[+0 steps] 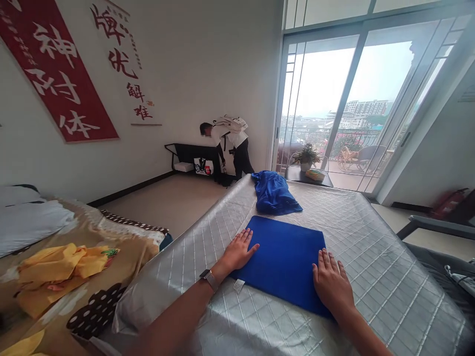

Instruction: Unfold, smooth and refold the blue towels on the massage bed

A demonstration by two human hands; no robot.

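Note:
A folded blue cloth (285,257) lies flat as a neat rectangle on the silver quilted bed cover (371,257). My left hand (239,249) rests open on the cloth's left edge, fingers spread flat, with a watch on the wrist. On the cloth's near right corner my right hand (330,284) lies open, palm down. A small white label sticks out at the cloth's near left edge. Beyond the folded cloth sits a crumpled blue garment (273,193), out of reach of both hands.
A second bed (92,232) at the left carries yellow clothes (63,269) and a white pillow. A person (228,143) bends over a black bench by the far wall. A potted plant (307,157) stands on a low table before the glass balcony doors.

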